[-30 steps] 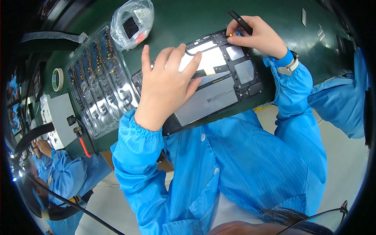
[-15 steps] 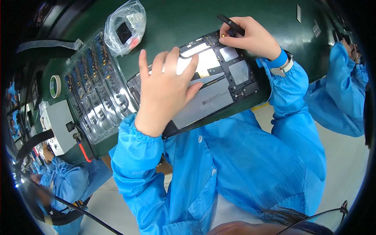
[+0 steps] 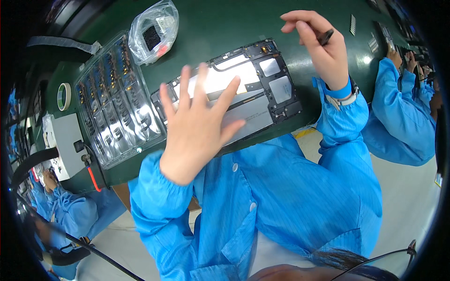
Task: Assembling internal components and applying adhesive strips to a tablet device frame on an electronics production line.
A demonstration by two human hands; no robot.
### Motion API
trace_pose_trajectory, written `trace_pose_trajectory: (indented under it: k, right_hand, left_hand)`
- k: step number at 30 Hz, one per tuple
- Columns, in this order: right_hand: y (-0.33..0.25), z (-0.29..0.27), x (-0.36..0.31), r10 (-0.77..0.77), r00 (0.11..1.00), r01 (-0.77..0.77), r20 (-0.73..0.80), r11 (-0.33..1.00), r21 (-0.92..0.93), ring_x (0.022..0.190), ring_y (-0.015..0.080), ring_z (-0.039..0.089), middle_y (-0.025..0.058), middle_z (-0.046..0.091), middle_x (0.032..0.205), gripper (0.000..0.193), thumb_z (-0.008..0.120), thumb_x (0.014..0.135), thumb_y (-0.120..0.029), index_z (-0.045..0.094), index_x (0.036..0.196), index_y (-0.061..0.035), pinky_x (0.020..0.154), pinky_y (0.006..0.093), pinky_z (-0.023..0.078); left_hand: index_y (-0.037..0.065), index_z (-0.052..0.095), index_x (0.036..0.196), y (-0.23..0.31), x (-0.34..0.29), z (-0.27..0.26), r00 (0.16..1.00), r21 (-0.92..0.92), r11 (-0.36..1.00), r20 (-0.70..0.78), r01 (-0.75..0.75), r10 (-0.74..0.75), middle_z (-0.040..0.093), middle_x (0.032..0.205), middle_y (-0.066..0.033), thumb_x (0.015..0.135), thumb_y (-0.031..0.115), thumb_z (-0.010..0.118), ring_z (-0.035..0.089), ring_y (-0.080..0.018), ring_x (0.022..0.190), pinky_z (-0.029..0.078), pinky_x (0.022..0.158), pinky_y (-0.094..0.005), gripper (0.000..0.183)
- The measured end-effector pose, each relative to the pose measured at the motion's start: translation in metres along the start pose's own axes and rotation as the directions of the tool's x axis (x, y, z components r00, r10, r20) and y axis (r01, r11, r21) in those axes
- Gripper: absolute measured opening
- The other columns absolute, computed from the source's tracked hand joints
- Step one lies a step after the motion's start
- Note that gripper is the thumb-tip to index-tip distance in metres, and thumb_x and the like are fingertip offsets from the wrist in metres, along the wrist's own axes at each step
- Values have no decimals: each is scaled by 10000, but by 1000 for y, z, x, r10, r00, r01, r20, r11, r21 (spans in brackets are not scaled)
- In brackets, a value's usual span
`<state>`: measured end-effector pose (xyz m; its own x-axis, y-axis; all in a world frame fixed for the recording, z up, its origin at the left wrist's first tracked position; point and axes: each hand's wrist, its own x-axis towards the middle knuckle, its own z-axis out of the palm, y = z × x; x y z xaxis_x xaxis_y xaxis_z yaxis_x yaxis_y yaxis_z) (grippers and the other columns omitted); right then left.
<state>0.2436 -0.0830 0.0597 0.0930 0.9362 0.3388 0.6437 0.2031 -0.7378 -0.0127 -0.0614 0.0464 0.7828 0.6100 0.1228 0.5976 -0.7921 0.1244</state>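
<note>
An opened tablet (image 3: 280, 89) lies slantwise on the bench, its inner side up, with a grey battery (image 3: 251, 117) and bright metal plates showing. Spread fingers of my left hand (image 3: 194, 126) hover over or rest on its left part, slightly blurred; contact cannot be made out. That hand holds nothing and hides much of the tablet's left end. Beyond the tablet's upper right corner, my right hand (image 3: 323, 51) is raised with black tweezers (image 3: 325, 37) tucked in the palm. Only a short black end of them shows. The thumb and forefinger of that hand are apart.
Left of the tablet lies a clear plastic tray (image 3: 154, 136) of small flex parts. A clear bag (image 3: 154, 35) sits behind it. A tape roll (image 3: 63, 97) and a grey box (image 3: 68, 145) with cables stand at the far left. Co-workers (image 3: 398, 112) sit on both sides.
My right hand has lifted off the tablet's upper right corner and moved right, the tweezers shifting back into the palm. My left hand has moved slightly down, fingers spreading wider. The tablet has shifted slightly left.
</note>
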Motion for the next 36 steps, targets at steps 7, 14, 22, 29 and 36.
trace_pose_trajectory:
  k: [7,14,22,29,36]
  right_hand:
    - [-6,53,16,-339,850,409,404,907,-99,917,304,561,132,542,1087,473,481,642,116,574,1082,-30,762,324,463]
    - [-2,85,12,-270,839,431,472,859,-275,961,285,556,116,576,1041,358,543,691,40,606,1037,-27,839,340,447]
    - [-23,80,5,-180,810,304,558,943,-136,909,311,536,140,550,1013,454,522,622,120,576,1061,17,803,337,454]
    - [-34,72,7,-22,779,92,626,993,-79,891,316,537,155,557,961,333,492,680,68,610,986,14,788,348,439]
    - [-59,38,17,-293,950,250,109,921,299,1021,214,502,125,544,1111,295,472,845,-80,534,1119,11,867,324,413]
  left_hand:
    - [62,394,1282,17,-85,5,973,-864,489,-4,-121,232,469,1213,-160,793,189,582,453,-293,1127,329,956,-441,540]
    - [-52,224,1336,38,-100,53,822,-278,-908,559,313,112,298,1379,-187,881,171,401,335,-244,1263,331,1000,-321,536]
    - [-57,343,1256,42,-110,60,818,-562,-774,566,292,-102,455,1241,-216,898,170,435,502,-305,1111,452,862,-340,434]
    - [-7,522,1100,70,-94,43,828,-886,-461,295,51,-477,557,1034,-60,833,114,610,510,-138,941,413,825,-260,306]
    - [-13,401,1245,71,-40,-5,893,-993,116,-80,-32,-443,399,1158,-181,655,24,653,470,-244,974,415,812,-298,642]
